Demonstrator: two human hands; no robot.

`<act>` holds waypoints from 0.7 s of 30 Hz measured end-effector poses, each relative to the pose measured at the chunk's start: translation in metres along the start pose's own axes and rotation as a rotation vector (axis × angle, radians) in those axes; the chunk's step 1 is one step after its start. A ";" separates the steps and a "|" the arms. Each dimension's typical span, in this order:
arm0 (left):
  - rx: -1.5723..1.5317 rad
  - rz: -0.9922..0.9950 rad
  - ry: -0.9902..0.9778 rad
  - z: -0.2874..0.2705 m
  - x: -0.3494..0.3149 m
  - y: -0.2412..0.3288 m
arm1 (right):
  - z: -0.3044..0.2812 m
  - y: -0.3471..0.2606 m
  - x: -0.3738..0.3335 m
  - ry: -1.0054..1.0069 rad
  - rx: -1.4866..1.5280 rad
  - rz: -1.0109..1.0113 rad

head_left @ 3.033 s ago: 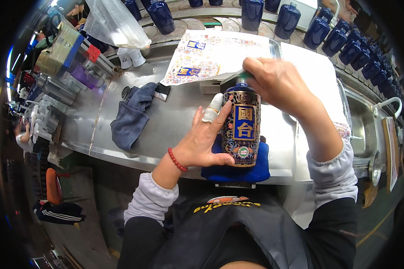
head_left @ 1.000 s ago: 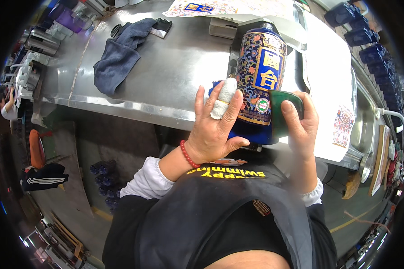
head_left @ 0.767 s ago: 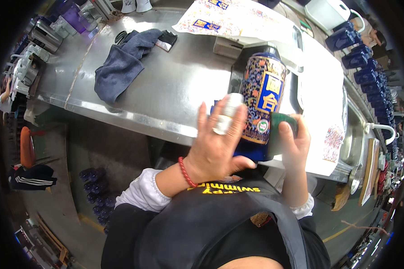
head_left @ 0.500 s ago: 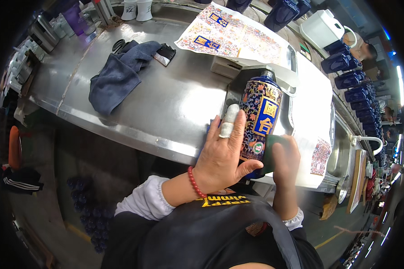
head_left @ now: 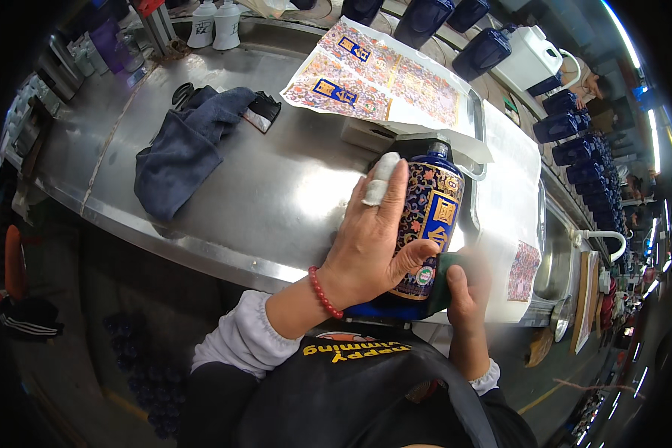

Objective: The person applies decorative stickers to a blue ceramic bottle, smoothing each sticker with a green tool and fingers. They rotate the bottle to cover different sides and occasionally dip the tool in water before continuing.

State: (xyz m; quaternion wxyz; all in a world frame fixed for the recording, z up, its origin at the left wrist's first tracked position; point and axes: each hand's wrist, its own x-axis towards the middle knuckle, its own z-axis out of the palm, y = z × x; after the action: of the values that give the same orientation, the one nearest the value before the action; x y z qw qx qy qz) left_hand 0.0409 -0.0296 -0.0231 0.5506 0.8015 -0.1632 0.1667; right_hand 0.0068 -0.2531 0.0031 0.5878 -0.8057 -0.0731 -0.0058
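A dark blue bottle [head_left: 425, 220] with a colourful floral wrap and a blue-and-gold panel lies tilted on the bench, its neck pointing away from me. My left hand [head_left: 369, 239] is held against its left side, thumb over the front. A white wrapping covers one finger, and a red bead bracelet circles the wrist. In my right hand [head_left: 464, 295] is a dark green flat piece [head_left: 442, 282], pressed to the bottle's lower right side. Motion smears this hand, and I cannot tell whether the piece is a scraper or a pad.
Printed floral sheets [head_left: 373, 75] lie beyond the bottle on the steel bench [head_left: 276, 172]. A blue-grey cloth [head_left: 183, 149] rests at left, beside black-handled scissors [head_left: 181, 95]. Several blue bottles [head_left: 481, 54] line the far right ledge near a white jug [head_left: 526, 60]. A sink [head_left: 556, 257] is at right.
My right hand has moved slightly down and left with the green piece along the bottle. My left hand has slid a little up its side. The whole view has shifted slightly.
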 end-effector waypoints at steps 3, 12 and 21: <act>-0.089 0.002 -0.024 0.006 0.009 0.001 | 0.002 -0.005 0.004 0.001 -0.008 0.007; -0.376 -0.193 -0.054 0.003 0.016 -0.008 | -0.012 0.018 -0.004 -0.022 -0.035 0.011; -0.878 -0.281 -0.087 0.000 0.019 -0.007 | 0.022 -0.120 0.114 -0.597 -0.657 -0.489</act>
State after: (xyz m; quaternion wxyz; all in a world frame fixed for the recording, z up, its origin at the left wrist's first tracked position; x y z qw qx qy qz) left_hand 0.0610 -0.0291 -0.0203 0.8478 0.5130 -0.1311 -0.0283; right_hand 0.1029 -0.1842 0.1209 0.2383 -0.8739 -0.4188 0.0643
